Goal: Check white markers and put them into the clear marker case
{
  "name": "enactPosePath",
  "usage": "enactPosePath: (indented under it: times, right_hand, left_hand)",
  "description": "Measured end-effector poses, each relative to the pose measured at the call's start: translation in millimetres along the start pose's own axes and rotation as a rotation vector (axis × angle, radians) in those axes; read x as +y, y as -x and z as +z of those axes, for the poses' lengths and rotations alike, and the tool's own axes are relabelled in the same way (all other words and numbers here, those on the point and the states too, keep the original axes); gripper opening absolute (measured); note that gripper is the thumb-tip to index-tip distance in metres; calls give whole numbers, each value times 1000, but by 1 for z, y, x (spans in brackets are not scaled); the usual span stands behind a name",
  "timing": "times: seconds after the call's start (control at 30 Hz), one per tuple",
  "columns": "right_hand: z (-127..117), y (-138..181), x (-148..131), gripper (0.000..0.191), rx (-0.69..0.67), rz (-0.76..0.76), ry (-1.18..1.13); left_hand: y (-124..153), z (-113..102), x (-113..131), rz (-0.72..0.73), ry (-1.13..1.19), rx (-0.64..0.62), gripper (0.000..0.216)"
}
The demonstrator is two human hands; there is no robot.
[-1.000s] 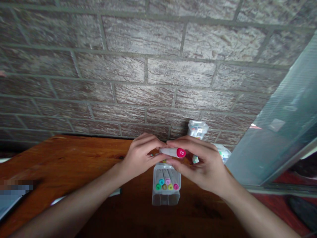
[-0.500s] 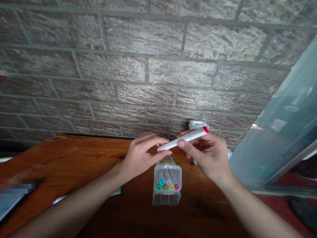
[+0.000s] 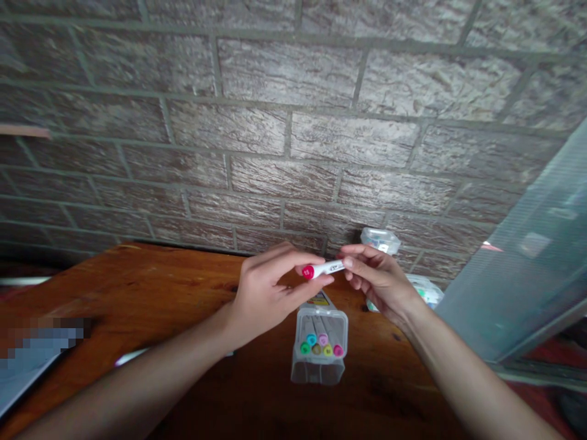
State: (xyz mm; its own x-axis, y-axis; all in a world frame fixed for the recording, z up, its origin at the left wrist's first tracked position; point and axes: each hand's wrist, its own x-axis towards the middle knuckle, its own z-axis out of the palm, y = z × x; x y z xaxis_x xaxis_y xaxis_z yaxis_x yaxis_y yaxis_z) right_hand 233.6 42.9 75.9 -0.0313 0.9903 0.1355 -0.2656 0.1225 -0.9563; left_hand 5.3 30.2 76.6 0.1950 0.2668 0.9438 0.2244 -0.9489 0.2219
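A white marker with a red end (image 3: 328,267) is held between both hands, above the wooden table. My left hand (image 3: 266,287) pinches it near the red end, which faces left and toward me. With thumb and fingers, my right hand (image 3: 383,278) grips the marker's other end, and those fingers hide its tip. Below the hands lies a clear plastic marker case (image 3: 345,327), its opening facing me. Several white markers with green, blue, pink, yellow and brown ends lie inside it.
The wooden table (image 3: 174,287) meets a brick wall (image 3: 257,177) at the back. Two clear plastic containers, one by the wall (image 3: 380,240) and one farther right (image 3: 426,290), stand beyond my right hand. A pixelated flat object (image 3: 32,373) lies left. A translucent panel (image 3: 518,263) rises on the right.
The marker has been turned end for end: its red end pointed up and right before and now sits at my left fingers. The view has shifted slightly left.
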Motion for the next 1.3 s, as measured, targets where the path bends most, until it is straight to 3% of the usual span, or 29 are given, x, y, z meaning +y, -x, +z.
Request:
enactPosePath:
  times: [0.23, 0.53, 0.73, 0.83, 1.03, 1.3]
  right_hand:
    - [-4, 2, 2, 36, -128, 19, 52]
    - [-8, -1, 5, 36, -289, -123, 179]
    - [-25, 1, -23, 35, -170, -288, 287]
    - [-29, 9, -37, 30, -147, -358, 372]
    - [-3, 31, -34, 20, -160, -563, 545]
    - [21, 53, -24, 22, -374, -769, 711]
  left_hand:
    - [-2, -2, 4, 30, 15, -3, 16]
    - [-3, -2, 9, 58, 41, -13, 17]
    - [-1, -4, -10, -4, -48, -35, 14]
    - [3, -1, -26, -124, -37, -156, 13]
    - [13, 9, -42, -152, -67, -331, 6]
    - [17, 13, -45, -103, -26, -359, 11]
